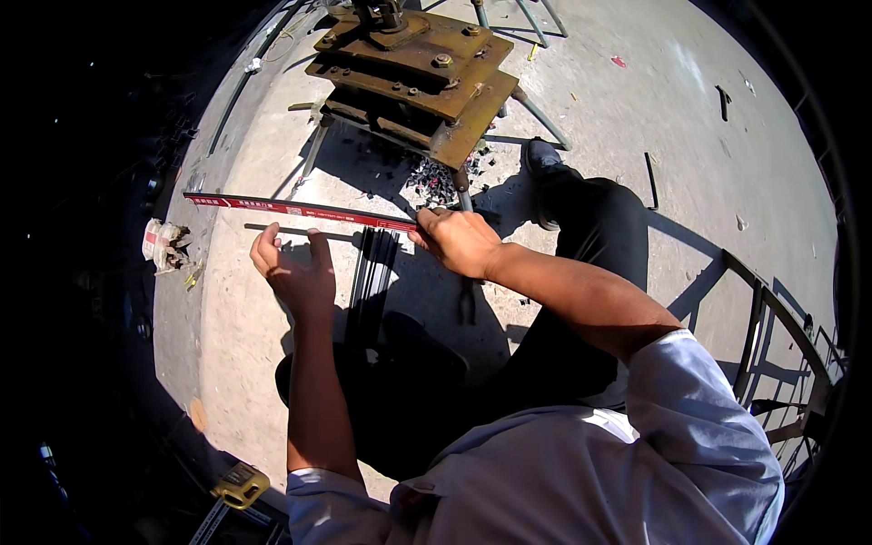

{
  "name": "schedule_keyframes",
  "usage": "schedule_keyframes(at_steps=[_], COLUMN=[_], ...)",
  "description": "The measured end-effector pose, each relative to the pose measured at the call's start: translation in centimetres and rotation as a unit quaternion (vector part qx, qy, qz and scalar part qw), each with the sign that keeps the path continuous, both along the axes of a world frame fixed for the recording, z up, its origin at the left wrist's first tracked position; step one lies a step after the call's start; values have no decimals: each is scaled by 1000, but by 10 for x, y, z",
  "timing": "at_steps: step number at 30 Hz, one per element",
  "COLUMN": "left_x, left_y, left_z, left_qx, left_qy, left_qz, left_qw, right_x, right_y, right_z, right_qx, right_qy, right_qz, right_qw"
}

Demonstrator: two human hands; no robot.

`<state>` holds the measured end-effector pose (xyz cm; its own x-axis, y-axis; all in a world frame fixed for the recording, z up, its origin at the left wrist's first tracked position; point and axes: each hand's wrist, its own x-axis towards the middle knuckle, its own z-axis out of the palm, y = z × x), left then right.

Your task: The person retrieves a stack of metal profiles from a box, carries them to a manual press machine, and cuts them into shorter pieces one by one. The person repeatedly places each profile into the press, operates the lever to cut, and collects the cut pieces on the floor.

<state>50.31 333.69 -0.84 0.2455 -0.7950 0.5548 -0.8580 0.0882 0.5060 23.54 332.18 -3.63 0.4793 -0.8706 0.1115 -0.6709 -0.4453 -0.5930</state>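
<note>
The person sits low on the concrete floor (245, 363), knees apart, a long narrow strip with a red printed face (304, 213) stretched crosswise in front of them. The right hand (463, 243) has its end, thumb and fingers closed firmly over it, while the rest of the strip runs off to the left, tilted a little upward. The left hand (302, 280) is raised just below the strip, thumb and fingers well apart, and I see nothing caught between them; a thin dark line passes behind the fingertips, though I can't tell whether it is another strip or a shadow. Between the person's legs lies a bundle of dark strips (371, 282), lengthwise, its far end near the right hand. A pair of pliers (467, 302) rests in the shade to the right of it. Beyond the hands stands a press of rusty stacked plates (481, 123) on metal legs, with small dark scraps (431, 182) heaped beneath it. A whitish roll (163, 245) lies off to the left.
</note>
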Motion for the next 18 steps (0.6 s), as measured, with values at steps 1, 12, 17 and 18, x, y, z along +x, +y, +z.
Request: schedule_keyframes(at_steps=[1, 12, 17, 18], left_x=[4, 8, 53, 58], left_y=[-4, -40, -29, -25], left_z=[-7, 0, 5, 0], left_qx=[30, 43, 217, 226], left_qy=[131, 309, -54, -72], left_qz=[43, -65, -89, -99], left_qw=[990, 948, 971, 966], right_x=[1, -8, -4, -3], right_y=[1, 4, -6, -9], right_z=[-1, -26, -12, -13], right_qx=[-14, -75, 39, 57], right_qy=[-8, -39, -58, -66], right_qz=[3, 62, 0, -7], right_qw=[1000, 994, 998, 996])
